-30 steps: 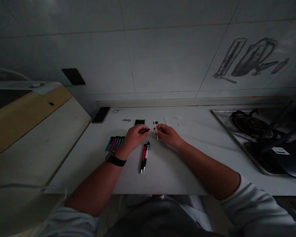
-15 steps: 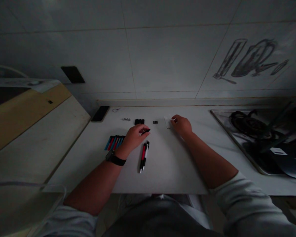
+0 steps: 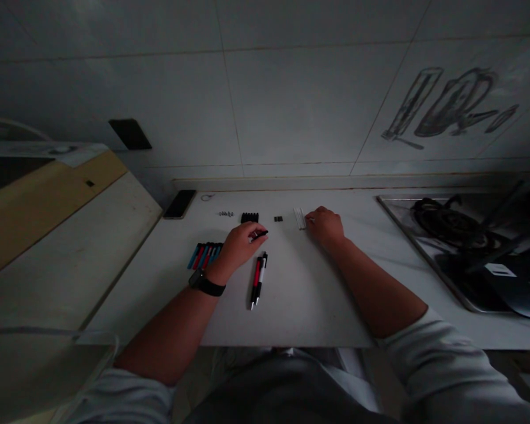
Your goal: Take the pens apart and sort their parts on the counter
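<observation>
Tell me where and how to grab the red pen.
Best, I'd judge, to pinch the red pen mid-barrel from above, leaning in from the left: it lies flat and slim, with the white pen close along its right, leaving the left flank likely freer.

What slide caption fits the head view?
Left hand holding a black pen part, right hand beside white pen refills, two ballpoint pens on the counter.

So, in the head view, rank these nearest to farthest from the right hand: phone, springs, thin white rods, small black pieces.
From the right hand:
1. Thin white rods, just left of it
2. Small black pieces, farther left
3. Springs, left again
4. Phone, leftmost of the four
</observation>
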{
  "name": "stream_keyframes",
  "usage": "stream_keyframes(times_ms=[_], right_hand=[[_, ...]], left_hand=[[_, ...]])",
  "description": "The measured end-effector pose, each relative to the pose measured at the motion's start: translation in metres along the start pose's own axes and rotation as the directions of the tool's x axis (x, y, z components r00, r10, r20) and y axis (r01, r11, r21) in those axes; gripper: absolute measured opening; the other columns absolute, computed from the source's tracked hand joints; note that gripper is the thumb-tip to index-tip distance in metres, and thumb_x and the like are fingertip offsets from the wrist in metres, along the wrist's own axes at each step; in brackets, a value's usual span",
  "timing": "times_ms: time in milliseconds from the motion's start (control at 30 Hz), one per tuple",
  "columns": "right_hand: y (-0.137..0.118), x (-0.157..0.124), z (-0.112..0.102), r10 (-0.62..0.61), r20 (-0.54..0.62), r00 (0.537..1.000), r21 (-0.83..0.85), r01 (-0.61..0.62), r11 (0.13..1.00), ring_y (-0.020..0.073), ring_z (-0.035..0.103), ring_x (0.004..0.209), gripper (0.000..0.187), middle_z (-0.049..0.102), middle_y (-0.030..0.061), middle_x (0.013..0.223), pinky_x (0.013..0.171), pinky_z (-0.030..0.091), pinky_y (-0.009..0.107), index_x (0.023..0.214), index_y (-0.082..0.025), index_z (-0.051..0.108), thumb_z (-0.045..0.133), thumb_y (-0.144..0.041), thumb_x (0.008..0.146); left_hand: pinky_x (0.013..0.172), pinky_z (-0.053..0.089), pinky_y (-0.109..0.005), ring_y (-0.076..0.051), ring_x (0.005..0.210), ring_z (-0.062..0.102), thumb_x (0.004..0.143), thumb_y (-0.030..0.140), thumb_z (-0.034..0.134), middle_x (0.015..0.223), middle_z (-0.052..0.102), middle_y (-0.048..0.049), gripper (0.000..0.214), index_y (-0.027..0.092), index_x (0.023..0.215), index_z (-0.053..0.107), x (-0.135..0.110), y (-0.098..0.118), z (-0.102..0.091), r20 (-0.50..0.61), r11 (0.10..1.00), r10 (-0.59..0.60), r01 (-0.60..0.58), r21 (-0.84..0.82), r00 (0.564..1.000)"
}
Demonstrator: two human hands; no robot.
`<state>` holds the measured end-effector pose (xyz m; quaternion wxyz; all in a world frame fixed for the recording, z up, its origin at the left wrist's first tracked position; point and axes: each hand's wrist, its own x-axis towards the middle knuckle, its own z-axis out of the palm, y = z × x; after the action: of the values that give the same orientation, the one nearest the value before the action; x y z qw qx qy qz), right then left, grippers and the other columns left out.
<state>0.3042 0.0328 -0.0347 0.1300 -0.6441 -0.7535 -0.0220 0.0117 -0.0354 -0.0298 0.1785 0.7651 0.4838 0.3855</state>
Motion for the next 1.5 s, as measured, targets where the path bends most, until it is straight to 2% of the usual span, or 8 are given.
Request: stream_keyframes(times_ms=[367, 500, 633, 733, 933, 1100, 1267, 1500], right_hand=[[-0.006, -0.005, -0.001, -0.046, 0.020, 0.999, 0.038, 0.045, 0.998, 0.0287, 0.066, 0.099, 0.030, 0.072, 0.0149, 0.116, 0.085, 0.047, 0.039, 0.113, -0.024, 0.080, 0.055, -0.031, 0.098], [-0.009, -0.007, -0.005, -0.053, -0.042, 0.998, 0.164, 0.059, 0.985, 0.0277, 0.066, 0.098, 0.029, 0.072, 0.0148, 0.117, 0.088, 0.048, 0.040, 0.114, -0.022, 0.080, 0.057, -0.027, 0.096], [-0.031, -0.020, -0.011, -0.184, -0.072, 0.980, 0.491, 0.195, 0.849, 0.0210, 0.065, 0.085, 0.025, 0.074, 0.0096, 0.107, 0.084, 0.049, 0.035, 0.107, -0.023, 0.079, 0.059, -0.033, 0.097], [-0.054, -0.034, -0.010, -0.236, -0.033, 0.971, 0.660, 0.199, 0.724, 0.0206, 0.064, 0.082, 0.024, 0.075, 0.0061, 0.099, 0.080, 0.048, 0.034, 0.098, -0.026, 0.078, 0.060, -0.042, 0.096], [-0.075, -0.044, -0.002, -0.313, 0.104, 0.944, 0.811, 0.102, 0.576, 0.0172, 0.058, 0.071, 0.031, 0.069, 0.0017, 0.078, 0.069, 0.041, 0.030, 0.089, -0.022, 0.075, 0.060, -0.048, 0.092], [-0.073, -0.041, 0.001, -0.232, 0.224, 0.946, 0.891, -0.103, 0.442, 0.0137, 0.051, 0.064, 0.034, 0.061, -0.0011, 0.071, 0.060, 0.038, 0.027, 0.090, -0.020, 0.072, 0.065, -0.053, 0.086], [-0.076, -0.043, -0.001, -0.289, 0.381, 0.878, 0.916, -0.316, 0.247, 0.0128, 0.053, 0.064, 0.040, 0.060, -0.0006, 0.074, 0.055, 0.043, 0.025, 0.089, -0.019, 0.069, 0.077, -0.057, 0.076], [-0.076, -0.042, 0.002, -0.275, 0.427, 0.861, 0.904, -0.396, 0.164, 0.0118, 0.055, 0.064, 0.043, 0.065, 0.0012, 0.080, 0.052, 0.046, 0.023, 0.089, -0.019, 0.069, 0.087, -0.051, 0.066]], left_hand=[[0.082, 0.055, -0.033, -0.018, 0.087, 0.069, 0.091, 0.026, 0.072, 0.097, 0.074, -0.0032, 0.012, 0.022, 0.103, 0.072, 0.000, 0.009, -0.005, 0.043, 0.999, 0.006, -0.008, 0.040, 0.999], [0.083, 0.054, -0.032, -0.018, 0.089, 0.069, 0.091, 0.025, 0.072, 0.097, 0.073, -0.0029, 0.011, 0.022, 0.102, 0.072, 0.001, 0.010, -0.005, 0.036, 0.999, 0.016, -0.018, 0.035, 0.999], [0.086, 0.054, -0.032, -0.019, 0.094, 0.069, 0.092, 0.024, 0.071, 0.100, 0.072, -0.0036, 0.012, 0.022, 0.104, 0.075, 0.001, 0.015, -0.008, 0.040, 0.998, 0.045, -0.047, 0.041, 0.998], [0.092, 0.054, -0.034, -0.020, 0.100, 0.069, 0.092, 0.023, 0.073, 0.104, 0.072, -0.0041, 0.014, 0.024, 0.105, 0.076, 0.001, 0.018, -0.009, 0.067, 0.995, 0.093, -0.096, 0.039, 0.993], [0.091, 0.055, -0.034, -0.020, 0.099, 0.069, 0.089, 0.017, 0.074, 0.102, 0.073, -0.0036, 0.020, 0.024, 0.107, 0.074, -0.001, 0.019, -0.006, 0.135, 0.992, 0.116, -0.123, 0.042, 0.984], [0.089, 0.057, -0.032, -0.018, 0.094, 0.071, 0.086, 0.023, 0.080, 0.103, 0.075, -0.0038, 0.029, 0.022, 0.113, 0.069, -0.001, 0.017, -0.003, 0.007, 0.996, 0.055, -0.055, -0.068, 0.998], [0.086, 0.058, -0.030, -0.016, 0.088, 0.071, 0.089, 0.021, 0.075, 0.101, 0.075, -0.0027, 0.018, 0.021, 0.106, 0.068, 0.000, 0.017, -0.003, -0.034, 0.989, 0.031, -0.035, -0.146, 0.999], [0.085, 0.057, -0.029, -0.015, 0.086, 0.070, 0.089, 0.019, 0.073, 0.100, 0.075, -0.0020, 0.016, 0.021, 0.104, 0.069, 0.000, 0.019, -0.003, -0.052, 0.984, 0.030, -0.039, -0.174, 0.998]])
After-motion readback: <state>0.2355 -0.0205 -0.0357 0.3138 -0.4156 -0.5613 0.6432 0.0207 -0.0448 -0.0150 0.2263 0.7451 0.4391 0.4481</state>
